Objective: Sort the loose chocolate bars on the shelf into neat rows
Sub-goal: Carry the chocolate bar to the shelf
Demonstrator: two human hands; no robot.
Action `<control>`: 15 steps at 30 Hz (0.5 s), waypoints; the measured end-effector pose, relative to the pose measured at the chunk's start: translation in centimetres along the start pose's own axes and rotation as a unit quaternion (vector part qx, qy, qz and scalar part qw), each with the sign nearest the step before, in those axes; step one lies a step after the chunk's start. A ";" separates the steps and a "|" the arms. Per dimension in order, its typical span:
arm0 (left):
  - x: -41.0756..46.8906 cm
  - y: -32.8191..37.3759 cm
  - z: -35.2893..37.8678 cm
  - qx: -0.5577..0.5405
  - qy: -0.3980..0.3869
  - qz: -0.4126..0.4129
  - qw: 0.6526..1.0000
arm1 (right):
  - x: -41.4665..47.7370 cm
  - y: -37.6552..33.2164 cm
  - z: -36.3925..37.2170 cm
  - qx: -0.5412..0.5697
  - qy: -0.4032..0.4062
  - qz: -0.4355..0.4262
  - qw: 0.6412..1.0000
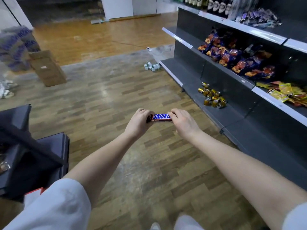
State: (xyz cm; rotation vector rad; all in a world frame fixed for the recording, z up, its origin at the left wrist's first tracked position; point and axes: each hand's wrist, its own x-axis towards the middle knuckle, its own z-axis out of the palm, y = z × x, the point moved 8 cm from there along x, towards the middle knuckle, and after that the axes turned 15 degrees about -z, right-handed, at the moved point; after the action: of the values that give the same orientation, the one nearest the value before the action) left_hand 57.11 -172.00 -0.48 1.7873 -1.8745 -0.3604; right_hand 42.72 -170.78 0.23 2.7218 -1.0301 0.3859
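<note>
A dark grey metal shelving unit with pale edge strips [186, 68] fills the right side. From its foot spreads a brown wood-plank laminate floor [116, 146], with a pale sheen of light off the unit's near end. Beyond its far end the boards turn orange, up to a white pillar [116, 7]. Well left of it stands a brown cardboard box [48, 68].

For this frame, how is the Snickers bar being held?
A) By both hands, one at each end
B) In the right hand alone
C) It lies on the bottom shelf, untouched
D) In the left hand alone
A: the left hand grips one end of the Snickers bar and the right hand grips the other, out over the wooden floor.
</note>
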 end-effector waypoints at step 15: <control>21.4 2.8 5.8 0.009 0.023 0.015 1.000 | 10.1 20.0 6.4 -0.010 0.018 -0.045 0.999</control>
State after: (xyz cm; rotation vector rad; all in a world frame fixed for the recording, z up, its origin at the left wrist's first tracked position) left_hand 51.83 -193.69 0.14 1.7623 -1.8755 -0.2907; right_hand 37.66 -193.54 -0.63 2.7210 -0.8949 0.4073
